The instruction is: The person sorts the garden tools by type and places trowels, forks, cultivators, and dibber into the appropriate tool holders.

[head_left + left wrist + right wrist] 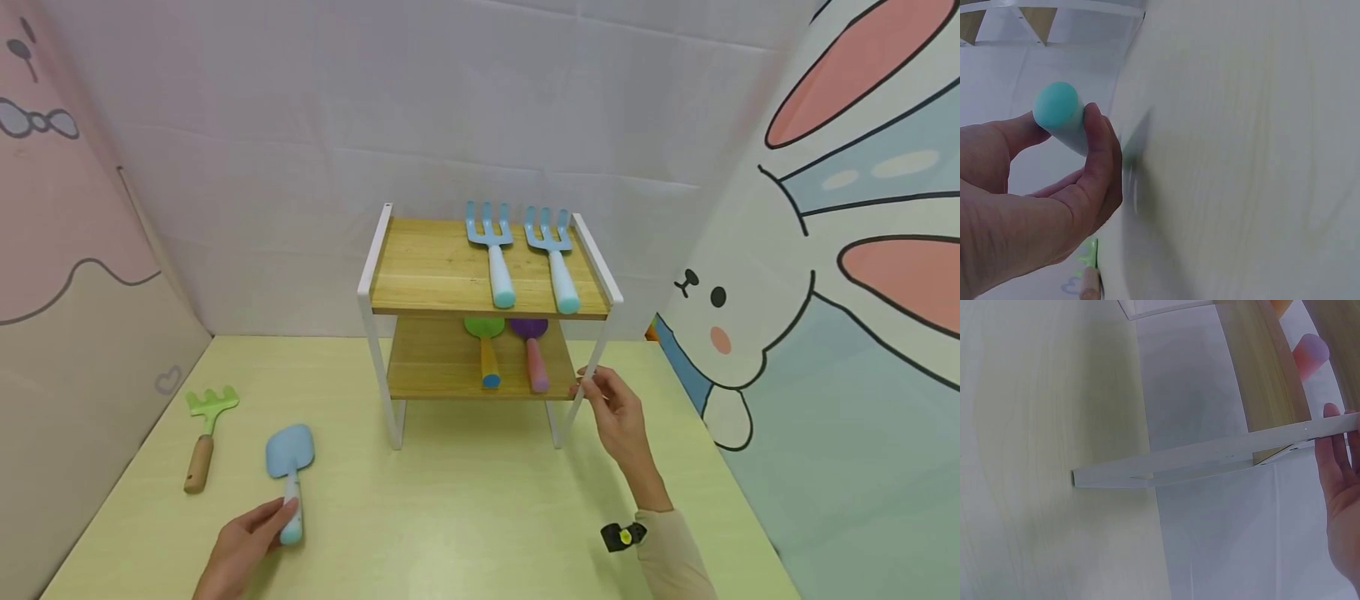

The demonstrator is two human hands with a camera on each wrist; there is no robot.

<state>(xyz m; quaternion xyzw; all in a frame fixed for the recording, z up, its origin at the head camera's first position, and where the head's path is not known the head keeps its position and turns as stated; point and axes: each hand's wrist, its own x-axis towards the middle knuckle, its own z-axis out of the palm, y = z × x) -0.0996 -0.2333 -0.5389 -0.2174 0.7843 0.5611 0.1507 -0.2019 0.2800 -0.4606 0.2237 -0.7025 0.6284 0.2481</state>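
Left hand: thumb and fingers pinch the handle of a pale-blue, flat-bladed toy shovel with a turquoise end cap. Left wrist view shows the cap standing out between thumb and fingers, a shadow falling on the table beside it. Whether the blade rests on the table: cannot tell.

Shovel's place: over the near left part of the pale yellow wood-grain table. Long axis runs roughly straight away from the person, handle end near, blade far. A two-tier rack with wooden boards and a white frame stands ahead of it and to the right, well apart. Left hand much the nearer to the shovel.

Right hand: on the far side of the rack from the shovel, fingers curled round the white front right leg, about level with the lower board.

On the upper board, right half: two light-blue three-tined forks, side by side, handles toward the person. Lower board: a green shovel with a yellow handle and, just right, a purple shovel with a pink handle, handles likewise nearward.

Left of the pale-blue shovel, near it, not touching: a green rake with a brown handle, head pointing away.
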